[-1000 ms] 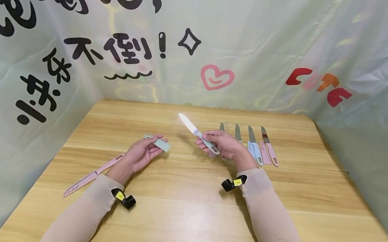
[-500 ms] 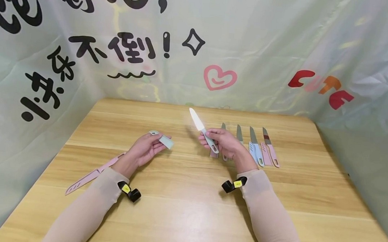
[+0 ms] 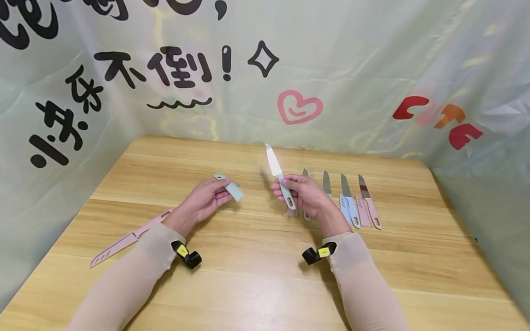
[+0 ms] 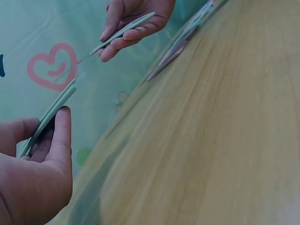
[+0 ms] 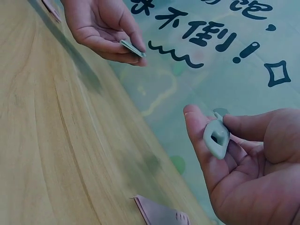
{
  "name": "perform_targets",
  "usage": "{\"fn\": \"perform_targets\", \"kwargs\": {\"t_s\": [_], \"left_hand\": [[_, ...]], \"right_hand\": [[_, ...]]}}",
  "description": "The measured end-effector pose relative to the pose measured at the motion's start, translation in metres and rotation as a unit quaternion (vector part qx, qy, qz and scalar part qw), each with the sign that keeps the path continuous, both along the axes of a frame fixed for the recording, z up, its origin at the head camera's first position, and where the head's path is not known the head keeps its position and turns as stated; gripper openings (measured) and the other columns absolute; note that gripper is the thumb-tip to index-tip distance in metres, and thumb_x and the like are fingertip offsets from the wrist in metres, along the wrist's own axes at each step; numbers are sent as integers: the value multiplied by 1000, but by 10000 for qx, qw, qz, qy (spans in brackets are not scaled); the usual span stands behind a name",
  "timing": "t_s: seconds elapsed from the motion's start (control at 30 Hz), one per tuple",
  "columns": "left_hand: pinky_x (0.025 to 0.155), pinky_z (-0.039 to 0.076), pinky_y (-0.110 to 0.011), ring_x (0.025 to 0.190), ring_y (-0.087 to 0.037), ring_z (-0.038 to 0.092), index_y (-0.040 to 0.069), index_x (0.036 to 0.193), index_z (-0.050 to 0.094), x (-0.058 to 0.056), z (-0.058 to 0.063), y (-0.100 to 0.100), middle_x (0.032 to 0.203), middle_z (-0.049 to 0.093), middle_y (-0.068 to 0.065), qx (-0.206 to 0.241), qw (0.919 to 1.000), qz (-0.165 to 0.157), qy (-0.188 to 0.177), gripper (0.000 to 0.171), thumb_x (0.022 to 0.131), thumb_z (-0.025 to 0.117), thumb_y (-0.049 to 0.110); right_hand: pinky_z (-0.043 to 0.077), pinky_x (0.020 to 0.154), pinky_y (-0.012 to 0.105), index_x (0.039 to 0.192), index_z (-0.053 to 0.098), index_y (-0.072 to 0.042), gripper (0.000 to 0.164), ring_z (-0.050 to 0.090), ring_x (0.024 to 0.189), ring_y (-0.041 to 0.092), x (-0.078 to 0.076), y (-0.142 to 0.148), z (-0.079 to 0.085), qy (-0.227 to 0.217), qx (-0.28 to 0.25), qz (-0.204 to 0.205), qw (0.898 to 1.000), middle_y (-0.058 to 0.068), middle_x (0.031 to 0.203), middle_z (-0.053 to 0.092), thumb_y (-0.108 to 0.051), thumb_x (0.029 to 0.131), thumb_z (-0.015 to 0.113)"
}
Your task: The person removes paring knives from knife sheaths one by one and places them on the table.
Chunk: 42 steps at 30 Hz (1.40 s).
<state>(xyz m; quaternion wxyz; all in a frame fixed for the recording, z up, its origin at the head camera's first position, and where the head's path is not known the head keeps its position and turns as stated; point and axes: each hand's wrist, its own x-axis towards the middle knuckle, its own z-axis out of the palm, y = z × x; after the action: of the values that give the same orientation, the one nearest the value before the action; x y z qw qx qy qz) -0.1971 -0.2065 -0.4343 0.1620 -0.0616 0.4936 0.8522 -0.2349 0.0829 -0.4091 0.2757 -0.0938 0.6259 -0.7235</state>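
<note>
My right hand (image 3: 305,193) pinches a small knife by its pale green handle (image 3: 287,193), which has a hole at its end. The bare blade (image 3: 272,160) points up and away, tilted slightly left. Between thumb and fingers my left hand (image 3: 206,200) holds a pale green blade sheath (image 3: 234,190). Both things are held above the table, knife and sheath apart, the sheath lower and to the left. In the left wrist view the sheath (image 4: 49,117) stands on a slant, with the knife (image 4: 124,33) beyond it. The right wrist view shows the handle's end (image 5: 216,140) toward the camera.
Several knives lie in a row behind and right of my right hand, among them a blue one (image 3: 352,209) and a pink one (image 3: 372,212) beside their sheaths. A pink sheathed knife (image 3: 119,245) lies by my left forearm. Printed cloth (image 3: 349,65) hangs around the wooden table (image 3: 251,283).
My left hand has moved right and away with the sheath, closer to the knife. In my right hand the knife has turned so its tip points more upright and away.
</note>
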Motion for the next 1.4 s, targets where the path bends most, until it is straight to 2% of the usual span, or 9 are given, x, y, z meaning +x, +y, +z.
{"fn": "perform_targets", "kwargs": {"t_s": [0.13, 0.23, 0.4, 0.63, 0.8, 0.93, 1.03, 1.2, 1.4], "left_hand": [[99, 51, -33, 101, -23, 65, -11, 138, 34, -5, -1, 4, 119, 61, -20, -94, 9999, -30, -73, 43, 103, 49, 8], [98, 52, -33, 99, -22, 65, -10, 137, 37, -9, -3, 7, 112, 61, -16, -165, 9998, -57, -116, 42, 102, 51, 8], [96, 53, -32, 98, -22, 64, -8, 134, 43, -14, -2, 11, 114, 59, -16, -347, 9993, -118, -125, 40, 100, 54, 9], [90, 56, -28, 93, -20, 63, -11, 134, 44, -21, 1, 19, 108, 59, -13, -741, 9966, -364, 27, 42, 100, 55, 10], [87, 57, -27, 91, -20, 64, -11, 135, 45, -25, 1, 24, 107, 60, -13, -909, 9951, -383, 36, 43, 100, 57, 11], [88, 56, -28, 94, -20, 62, -9, 135, 48, -29, 1, 28, 111, 59, -14, -1036, 9937, -416, 24, 43, 99, 58, 12], [91, 55, -29, 96, -22, 62, -8, 134, 49, -32, 1, 31, 114, 59, -15, -1133, 9924, -472, 36, 42, 99, 59, 13], [88, 56, -29, 95, -23, 64, -8, 132, 52, -37, 2, 37, 114, 61, -17, -1247, 9907, -543, 48, 40, 98, 60, 12], [83, 58, -28, 89, -21, 65, -8, 132, 53, -42, 1, 44, 110, 62, -16, -1559, 9858, -618, 104, 40, 97, 61, 10]], "right_hand": [[49, 99, 46, 138, 40, 15, 41, 59, 116, 39, 0, 0, -1, -4, 16, 7, 10000, 23, 121, 63, -12, 106, 41], [47, 101, 48, 137, 39, 15, 42, 58, 116, 39, 0, -1, -2, 20, 52, -31, 10000, 22, 120, 64, -13, 106, 41], [48, 101, 48, 138, 39, 14, 41, 55, 119, 42, 0, -1, -3, 7, 112, -122, 9999, 24, 122, 62, -12, 106, 41], [47, 101, 48, 138, 39, 14, 41, 62, 111, 35, 0, -2, -4, 19, 106, -182, 9998, 24, 120, 63, -13, 106, 41], [43, 103, 51, 137, 41, 14, 41, 63, 110, 35, -1, -2, -5, 54, 127, -211, 9997, 26, 123, 61, -13, 106, 42], [45, 102, 50, 136, 42, 14, 41, 65, 107, 31, -1, -3, -7, 136, 208, -222, 9994, 22, 119, 63, -14, 106, 43], [47, 102, 50, 137, 41, 14, 42, 63, 111, 34, -1, -3, -8, 235, 303, -173, 9991, 22, 120, 63, -15, 106, 43], [51, 98, 45, 136, 42, 14, 42, 57, 117, 41, -2, -4, -10, 252, 357, -162, 9989, 28, 127, 57, -15, 106, 43], [55, 92, 38, 133, 42, 15, 40, 61, 111, 36, -2, -6, -12, 251, 420, -314, 9983, 28, 126, 57, -14, 106, 43]]}}
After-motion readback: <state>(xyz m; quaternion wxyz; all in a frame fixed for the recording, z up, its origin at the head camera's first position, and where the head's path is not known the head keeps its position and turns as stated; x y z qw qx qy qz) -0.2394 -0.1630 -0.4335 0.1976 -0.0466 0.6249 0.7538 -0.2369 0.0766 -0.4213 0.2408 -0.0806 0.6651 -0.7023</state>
